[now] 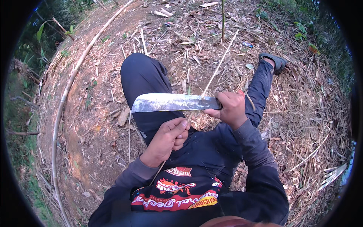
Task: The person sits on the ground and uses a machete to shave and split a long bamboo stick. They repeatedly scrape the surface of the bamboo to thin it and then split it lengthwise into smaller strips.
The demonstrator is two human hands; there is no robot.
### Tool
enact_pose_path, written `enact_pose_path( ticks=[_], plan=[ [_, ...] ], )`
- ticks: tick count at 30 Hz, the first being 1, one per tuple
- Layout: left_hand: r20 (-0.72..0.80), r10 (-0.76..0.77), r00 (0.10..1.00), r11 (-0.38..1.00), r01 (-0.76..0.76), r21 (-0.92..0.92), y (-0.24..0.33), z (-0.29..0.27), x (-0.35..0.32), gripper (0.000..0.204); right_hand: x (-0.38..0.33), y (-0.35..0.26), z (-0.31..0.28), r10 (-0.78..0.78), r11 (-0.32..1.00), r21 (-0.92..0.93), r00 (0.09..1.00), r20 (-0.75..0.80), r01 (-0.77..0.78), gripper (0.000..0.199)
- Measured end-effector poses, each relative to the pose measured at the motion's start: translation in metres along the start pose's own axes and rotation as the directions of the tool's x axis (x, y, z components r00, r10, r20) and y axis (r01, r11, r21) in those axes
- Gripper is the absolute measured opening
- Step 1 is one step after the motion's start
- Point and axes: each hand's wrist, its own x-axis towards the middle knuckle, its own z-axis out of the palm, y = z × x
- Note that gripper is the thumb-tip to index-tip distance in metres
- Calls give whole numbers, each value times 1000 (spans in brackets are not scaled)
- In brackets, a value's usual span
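My right hand (230,109) grips the handle of a large broad-bladed knife (170,102), whose blade points left across my lap. My left hand (168,139) pinches a thin pale bamboo strip (221,60) just below the blade. The strip runs from my chest up past the knife's edge and away to the upper right over the ground. The blade's edge meets the strip near the handle. I sit on the ground in dark trousers, with my left knee (141,72) raised and my right leg stretched out to a sandalled foot (275,60).
A long bamboo pole (62,109) curves along the bare earth on the left. Dry leaves, bamboo shavings and split pieces (302,125) cover the ground to the right and ahead. A thin upright stem (223,19) stands ahead. Green plants edge the clearing.
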Motion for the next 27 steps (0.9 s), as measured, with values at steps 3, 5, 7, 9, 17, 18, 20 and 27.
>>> enact_pose_path(
  ticks=[3, 5, 7, 9, 17, 18, 20, 27],
  plan=[
    [7, 3, 1000, 999, -3, -45, 3, -2, 4, 23, 0, -11, 2, 7, 1000, -25, 1000, -2, -7, 59],
    [15, 49, 999, 998, -49, -26, 3, -1, 3, 23, 0, -27, 3, -19, 999, 42, 1000, 19, 18, 62],
    [8, 9, 1000, 999, -8, -42, 4, 10, -6, 23, 7, -30, -12, -112, 994, 6, 994, 9, 112, 63],
    [32, 25, 999, 999, -24, -29, 6, 6, -8, 23, 2, 32, -9, 117, 992, -32, 985, -130, -122, 51],
    [133, -85, 987, 994, 93, -54, -7, 5, 2, 23, -10, 3, -15, -92, 995, -51, 993, -76, 89, 53],
    [125, -95, 988, 995, 100, -29, -7, 3, -4, 23, -8, 27, -18, -36, 988, -150, 998, -57, 27, 51],
    [92, -113, 989, 993, 116, -36, -8, -9, -14, 22, -5, 98, -24, 579, 802, -109, 810, -92, -587, 57],
    [93, -175, 980, 977, 185, -103, -18, -26, -3, 21, -32, 100, 34, 445, 866, -192, 887, -124, -462, 57]
  ],
)
